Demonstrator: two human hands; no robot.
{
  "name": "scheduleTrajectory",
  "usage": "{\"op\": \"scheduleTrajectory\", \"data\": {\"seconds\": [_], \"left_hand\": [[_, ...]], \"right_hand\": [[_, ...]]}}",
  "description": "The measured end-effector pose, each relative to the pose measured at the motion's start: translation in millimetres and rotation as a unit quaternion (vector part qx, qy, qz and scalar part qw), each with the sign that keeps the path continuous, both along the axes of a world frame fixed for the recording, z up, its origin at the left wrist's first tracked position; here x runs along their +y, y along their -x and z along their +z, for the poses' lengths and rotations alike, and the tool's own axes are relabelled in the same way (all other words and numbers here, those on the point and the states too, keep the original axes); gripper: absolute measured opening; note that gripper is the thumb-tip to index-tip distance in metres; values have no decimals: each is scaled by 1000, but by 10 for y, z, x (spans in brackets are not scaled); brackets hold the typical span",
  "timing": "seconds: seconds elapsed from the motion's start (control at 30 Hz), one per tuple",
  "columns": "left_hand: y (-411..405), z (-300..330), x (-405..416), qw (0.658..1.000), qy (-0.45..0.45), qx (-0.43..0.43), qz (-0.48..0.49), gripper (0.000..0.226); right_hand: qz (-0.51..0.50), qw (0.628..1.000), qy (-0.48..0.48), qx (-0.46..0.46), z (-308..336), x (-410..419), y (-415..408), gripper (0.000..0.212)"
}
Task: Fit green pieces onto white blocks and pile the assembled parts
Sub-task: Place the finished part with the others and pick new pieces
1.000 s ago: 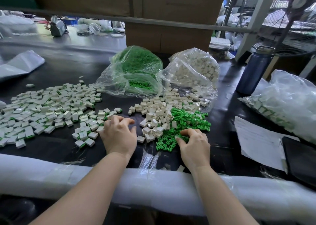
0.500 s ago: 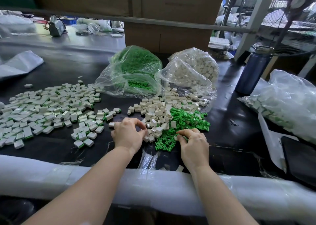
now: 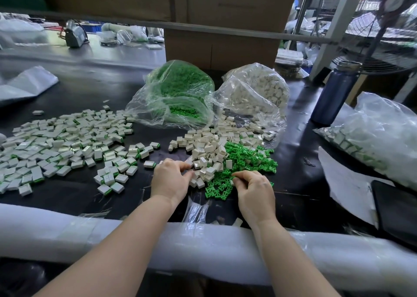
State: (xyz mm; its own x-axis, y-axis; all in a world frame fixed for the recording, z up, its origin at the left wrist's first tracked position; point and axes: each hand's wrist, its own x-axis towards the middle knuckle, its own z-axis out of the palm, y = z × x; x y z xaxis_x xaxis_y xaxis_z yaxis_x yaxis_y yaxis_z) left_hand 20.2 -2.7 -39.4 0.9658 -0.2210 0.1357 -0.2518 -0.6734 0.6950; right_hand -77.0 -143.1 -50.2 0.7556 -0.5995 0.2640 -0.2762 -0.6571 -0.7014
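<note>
**A:** Start big. What carries all this?

**B:** A dark tabletop [image 3: 94, 87], padded along its near edge with a white foam roll [image 3: 67, 233]. To the left spreads the pile of assembled parts [image 3: 63, 145], white with green showing at their edges. Behind the work sit two clear bags, one of green pieces [image 3: 178, 93], one of white blocks [image 3: 255, 93]. A blue bottle [image 3: 334, 93] stands off to the right, near another filled bag [image 3: 379, 134].

**A:** And the loose stock?

**B:** In the middle: a heap of white blocks [image 3: 214, 147] touching a scatter of green pieces [image 3: 246, 159], both just ahead of the hands.

**A:** What are the hands doing?

**B:** The left hand [image 3: 170, 180] has curled fingers pinching a white block at the heap's near edge. The right hand [image 3: 253, 189] is curled over the green scatter, fingertips pinching at a piece; I cannot tell if one is fully lifted.

**A:** How will these handle?

**B:** I'd judge them light, stiff moulded plastic, smooth enough to skid on the tabletop. Take a block by its two flat sides; hold a green piece by its body so the fitting end stays free.

**A:** Room to move?

**B:** Bare tabletop lies between the heap and the assembled pile, good for sliding parts leftward. The foam roll guards the near edge, so strays should stop there. The bags crowd the far side.
</note>
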Motion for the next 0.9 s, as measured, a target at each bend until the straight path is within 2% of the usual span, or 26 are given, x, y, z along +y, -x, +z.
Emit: {"op": "scheduleTrajectory", "data": {"seconds": [0.23,0.37,0.5,0.6,0.77,0.9], "left_hand": [[27,-14,1,1000,-3,-15,-5,9],[97,90,-13,995,84,-52,-31,3],[229,199,-126,970,187,55,-147,20],[311,214,-213,938,246,136,-202,19],[335,117,-211,898,312,229,-211,9],[316,13,-176,891,339,236,-189,12]], "right_hand": [[3,1000,2,-5,1,1,5,17],[9,999,-11,-31,0,8,10,17],[16,997,-61,-55,6,9,14,16],[19,993,-95,-72,17,-6,11,14],[36,980,-158,-115,45,-8,35,15],[82,960,-220,-149,100,11,62,19]]}}
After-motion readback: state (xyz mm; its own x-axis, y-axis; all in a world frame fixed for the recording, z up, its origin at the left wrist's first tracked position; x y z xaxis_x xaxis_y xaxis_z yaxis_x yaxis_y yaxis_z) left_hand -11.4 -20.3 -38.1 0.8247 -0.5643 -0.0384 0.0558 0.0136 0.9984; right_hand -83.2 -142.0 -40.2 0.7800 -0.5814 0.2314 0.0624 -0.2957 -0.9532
